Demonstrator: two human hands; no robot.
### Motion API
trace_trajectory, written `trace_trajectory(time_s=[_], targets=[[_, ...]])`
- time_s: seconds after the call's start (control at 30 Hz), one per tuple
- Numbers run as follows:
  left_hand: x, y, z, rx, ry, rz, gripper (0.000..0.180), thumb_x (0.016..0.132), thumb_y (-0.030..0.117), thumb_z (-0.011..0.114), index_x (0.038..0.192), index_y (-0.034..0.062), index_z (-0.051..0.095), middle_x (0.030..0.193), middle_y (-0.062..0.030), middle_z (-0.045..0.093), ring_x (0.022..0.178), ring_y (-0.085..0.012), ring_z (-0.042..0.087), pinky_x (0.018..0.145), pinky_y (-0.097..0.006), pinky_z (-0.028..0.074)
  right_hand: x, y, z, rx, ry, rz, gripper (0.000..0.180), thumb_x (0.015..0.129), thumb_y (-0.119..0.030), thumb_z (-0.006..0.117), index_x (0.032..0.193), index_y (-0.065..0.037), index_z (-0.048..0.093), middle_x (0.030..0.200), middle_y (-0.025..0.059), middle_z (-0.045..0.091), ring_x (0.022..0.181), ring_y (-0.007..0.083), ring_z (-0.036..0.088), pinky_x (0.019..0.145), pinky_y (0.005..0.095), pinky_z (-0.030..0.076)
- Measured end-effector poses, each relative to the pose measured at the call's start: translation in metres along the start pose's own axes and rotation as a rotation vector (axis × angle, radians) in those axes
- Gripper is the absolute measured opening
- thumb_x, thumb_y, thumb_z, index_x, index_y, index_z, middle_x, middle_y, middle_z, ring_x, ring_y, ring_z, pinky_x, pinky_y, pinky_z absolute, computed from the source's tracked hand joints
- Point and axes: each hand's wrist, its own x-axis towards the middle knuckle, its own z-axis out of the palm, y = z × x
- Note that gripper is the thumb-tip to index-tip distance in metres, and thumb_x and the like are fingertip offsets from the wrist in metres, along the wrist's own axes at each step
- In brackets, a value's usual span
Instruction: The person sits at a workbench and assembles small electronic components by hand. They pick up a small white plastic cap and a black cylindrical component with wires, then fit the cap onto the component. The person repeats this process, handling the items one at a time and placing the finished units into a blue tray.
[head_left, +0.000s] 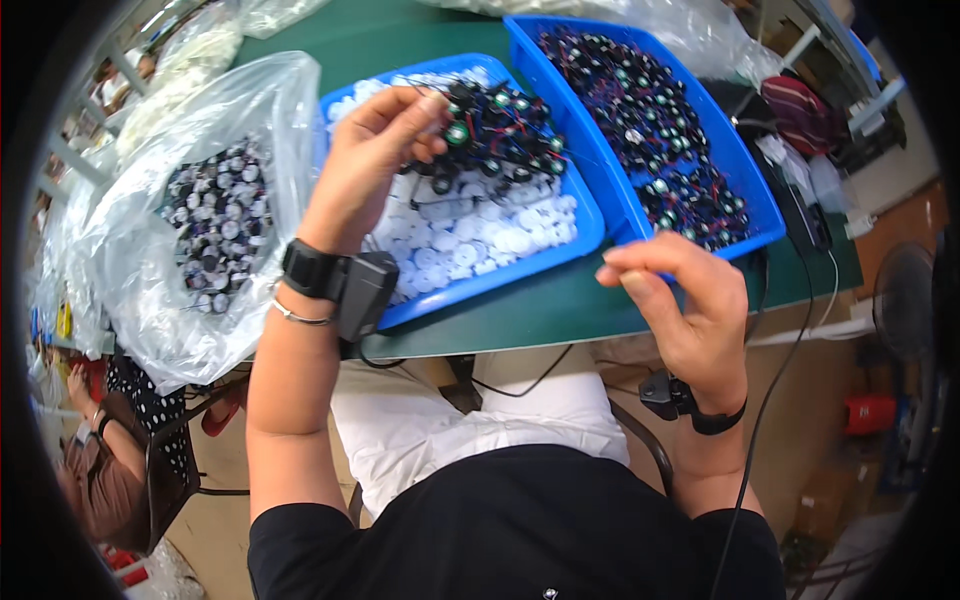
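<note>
My left hand (385,140) is over the nearer blue tray (592,238), thumb and fingers pinched together beside a heap of small round black parts with wires (510,130). One such part with a green middle lies right by the fingertips; whether they grip it I cannot tell. Under the heap, white round plastic pieces (470,240) fill the tray. My right hand (690,300) hovers past the tray's right corner, near the table edge. Its thumb and forefinger are close together, and anything between them is too small to make out.
A second blue tray (770,228) full of black wired parts stands at the right. At the left, a clear plastic bag (130,270) holds white and dark round parts (222,220). The green table (530,325) ends just before my lap. A cable (790,370) hangs at the right.
</note>
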Motion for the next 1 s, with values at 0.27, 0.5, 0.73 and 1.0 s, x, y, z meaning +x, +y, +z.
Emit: trace_trajectory(time_s=[0.27,0.5,0.73,1.0], targets=[[-0.002,0.004,0.0,-0.055,0.035,0.027,0.017,0.094,0.022,0.06,0.097,0.0046,0.063,0.09,-0.0016,0.063,0.074,-0.0076,0.058,0.067,-0.02,0.045,0.101,0.03,0.068,0.066,-0.104,0.19,0.027,0.088,-0.019,0.064,0.104,0.004,0.061,0.088,0.018,0.067,0.076,0.0253,0.065,0.069,0.0337,0.051],[0.001,0.001,-0.005,-0.15,0.206,0.091,0.019,0.093,0.024,0.061,0.094,0.0053,0.062,0.087,-0.001,0.061,0.07,-0.0068,0.056,0.065,-0.02,0.045,0.105,0.045,0.085,-0.27,-0.079,0.162,0.018,0.085,-0.018,0.064,0.088,-0.001,0.06,0.084,0.0176,0.064,0.076,0.0368,0.062,0.068,0.0445,0.049],[0.003,0.001,-0.004,-0.175,0.257,0.14,0.017,0.092,0.022,0.064,0.093,0.0049,0.062,0.085,-0.0015,0.061,0.068,-0.0068,0.055,0.062,-0.019,0.044,0.092,0.054,0.096,-0.535,-0.133,-0.036,0.01,0.078,-0.015,0.068,0.08,-0.005,0.065,0.084,0.0092,0.063,0.082,0.0284,0.06,0.075,0.0402,0.048],[0.005,0.001,-0.014,-0.254,0.402,0.179,0.018,0.091,0.023,0.064,0.094,0.006,0.061,0.087,-0.0006,0.062,0.067,-0.0062,0.056,0.063,-0.02,0.047,0.097,0.031,0.081,-0.155,0.132,0.094,0.009,0.085,-0.012,0.066,0.09,-0.004,0.064,0.089,0.0103,0.066,0.088,0.0279,0.061,0.075,0.0376,0.048]])
